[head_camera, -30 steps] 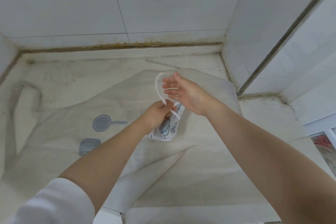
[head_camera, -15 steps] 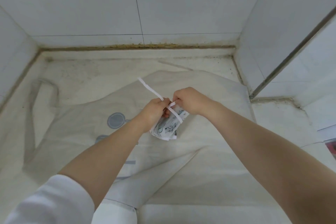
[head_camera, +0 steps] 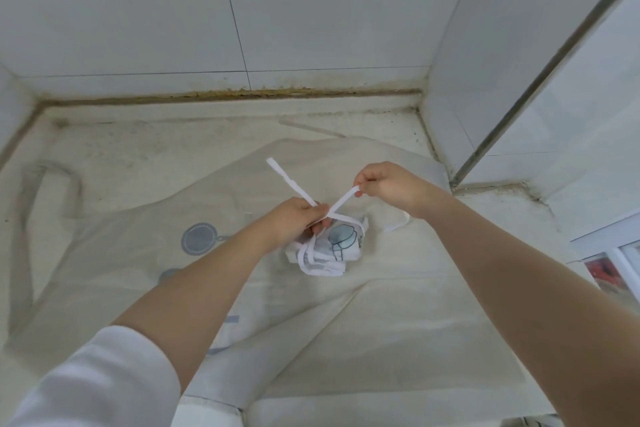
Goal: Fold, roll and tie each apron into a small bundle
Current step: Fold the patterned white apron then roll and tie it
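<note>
White strap ends (head_camera: 341, 201) now pull apart: the right hand (head_camera: 391, 189) pinches one, the left hand (head_camera: 294, 222) grips the other, tightening the knot on the apron bundle (head_camera: 332, 250).

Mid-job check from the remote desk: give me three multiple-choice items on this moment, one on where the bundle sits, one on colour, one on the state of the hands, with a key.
1. Where does the rolled bundle rest?
A. on the spread beige apron
B. on the bare counter
C. lifted against the wall

2. What colour are the tie straps?
A. grey
B. white
C. red

3. What are the hands doing?
A. both lie flat and open
B. only the left grips
C. each pinches one strap end

Key: 1 A, the bundle lies on the beige fabric. 2 B, both straps are white. 3 C, the left hand and the right hand each grip an end, and the straps cross above the bundle.
</note>
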Motion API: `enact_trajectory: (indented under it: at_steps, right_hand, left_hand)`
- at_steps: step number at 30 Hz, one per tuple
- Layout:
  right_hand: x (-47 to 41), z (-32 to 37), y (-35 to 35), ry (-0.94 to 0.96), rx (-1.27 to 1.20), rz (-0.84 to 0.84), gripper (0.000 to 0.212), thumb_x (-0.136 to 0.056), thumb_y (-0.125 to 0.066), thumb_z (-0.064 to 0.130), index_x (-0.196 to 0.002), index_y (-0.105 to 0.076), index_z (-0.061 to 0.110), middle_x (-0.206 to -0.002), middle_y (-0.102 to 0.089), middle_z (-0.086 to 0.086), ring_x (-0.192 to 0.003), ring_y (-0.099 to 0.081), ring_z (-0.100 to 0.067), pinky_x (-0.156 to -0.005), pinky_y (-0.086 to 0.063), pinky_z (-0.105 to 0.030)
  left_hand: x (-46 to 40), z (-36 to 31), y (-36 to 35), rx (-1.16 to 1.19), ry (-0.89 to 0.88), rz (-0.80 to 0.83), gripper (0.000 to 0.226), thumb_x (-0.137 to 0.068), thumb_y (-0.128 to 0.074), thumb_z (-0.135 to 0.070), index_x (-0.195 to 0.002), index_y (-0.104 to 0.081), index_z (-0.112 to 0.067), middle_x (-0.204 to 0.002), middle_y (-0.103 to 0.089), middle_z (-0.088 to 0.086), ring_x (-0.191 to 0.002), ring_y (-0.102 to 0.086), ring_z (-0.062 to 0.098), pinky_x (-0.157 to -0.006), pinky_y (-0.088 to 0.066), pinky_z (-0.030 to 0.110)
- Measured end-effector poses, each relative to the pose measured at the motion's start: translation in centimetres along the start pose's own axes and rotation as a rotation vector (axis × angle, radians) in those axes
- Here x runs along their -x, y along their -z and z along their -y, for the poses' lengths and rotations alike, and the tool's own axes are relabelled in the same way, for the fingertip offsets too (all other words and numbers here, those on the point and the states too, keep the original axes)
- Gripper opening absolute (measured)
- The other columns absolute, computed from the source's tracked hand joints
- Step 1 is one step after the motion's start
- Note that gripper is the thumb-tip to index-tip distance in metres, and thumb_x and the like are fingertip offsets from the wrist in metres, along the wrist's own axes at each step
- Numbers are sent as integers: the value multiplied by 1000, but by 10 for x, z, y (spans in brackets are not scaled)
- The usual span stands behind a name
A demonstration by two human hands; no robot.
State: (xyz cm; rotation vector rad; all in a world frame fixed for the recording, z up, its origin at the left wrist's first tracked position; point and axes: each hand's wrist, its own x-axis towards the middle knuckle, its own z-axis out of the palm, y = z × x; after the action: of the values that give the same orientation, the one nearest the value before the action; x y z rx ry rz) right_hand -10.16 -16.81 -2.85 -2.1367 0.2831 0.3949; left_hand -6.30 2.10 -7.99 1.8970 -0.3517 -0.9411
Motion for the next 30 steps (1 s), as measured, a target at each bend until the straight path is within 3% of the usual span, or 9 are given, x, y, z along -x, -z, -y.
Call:
enact_trajectory:
  at_steps: [4, 10, 13, 16, 18, 22, 24, 26, 30]
  right_hand:
    - [-4, 2, -3, -150, -536, -37, 34, -86, -28, -10, -64, -49, 5, -62, -47, -9, -48, -35, -13, -52, -17, -25]
    - [-1, 4, -11, -58, -492, 99, 39, -73, -24, -17, -50, -47, 4, -73, -54, -13, -44, -37, -10, -54, -20, -25]
    - [-2, -4, -14, -107, -349, 174, 48, -72, -29, -21, -42, -56, 5, -76, -57, -10, -52, -42, -10, -54, -22, -23]
    - [-2, -12, -22, -42, -90, 294, 20, -67, -50, -1, -61, -65, 10, -81, -60, -11, -70, -47, -16, -65, -36, -25]
    - [-3, -13, -25, -8, -8, 229, 16, -72, -56, 4, -68, -64, 17, -76, -60, -2, -71, -51, -12, -68, -39, -23]
    - [-12, -11, -35, 101, 262, 114, 23, -81, -67, 16, -101, -56, 17, -84, -51, 4, -78, -49, -15, -62, -38, -22]
    - [-15, -12, -38, 102, 522, 163, 12, -82, -67, 21, -81, -58, 14, -80, -48, -1, -78, -50, -19, -58, -35, -24]
    - [-17, -14, -43, 50, 696, 166, 29, -83, -65, 31, -63, -46, 19, -73, -43, 2, -81, -47, -21, -63, -35, -25]
    - [-16, -15, -53, 33, 779, 51, 25, -89, -52, 37, -73, -49, 18, -87, -60, -2, -97, -53, -26, -77, -31, -29]
  left_hand:
    - [-4, 0, -6, -181, -188, -60, 32, -97, -46, -15, -66, -55, -16, -68, -58, 0, -66, -54, 13, -69, -43, 22]
    - [-8, -1, -10, -100, -90, 31, 42, -99, -35, -20, -60, -49, -14, -67, -56, 3, -67, -47, 16, -71, -36, 28]
    - [-12, 3, -14, 191, 29, 29, 38, -99, -37, -15, -67, -57, -13, -67, -56, 3, -64, -49, 14, -69, -39, 27]
    - [-15, 6, -16, 340, 81, 0, 26, -98, -43, -11, -80, -62, -12, -73, -56, 3, -66, -51, 12, -66, -43, 22]
    - [-15, 6, -17, 316, 62, 7, 24, -98, -45, -11, -79, -59, -12, -72, -56, 3, -65, -51, 12, -63, -44, 19]
    - [-14, 6, -18, 195, 0, -48, 14, -93, -56, -11, -80, -60, -13, -72, -59, 2, -65, -54, 10, -64, -43, 17]
    - [-14, 8, -18, 131, -34, -75, 13, -88, -60, -7, -77, -61, -12, -69, -60, 3, -63, -53, 10, -61, -41, 16]
    - [-14, 9, -17, -13, -93, -78, 11, -84, -64, -7, -75, -62, -12, -64, -60, 4, -61, -53, 11, -59, -39, 18]
    - [-18, 7, -23, -422, -248, -217, 8, -79, -64, -6, -87, -66, -4, -83, -67, 9, -75, -56, 20, -63, -37, 22]
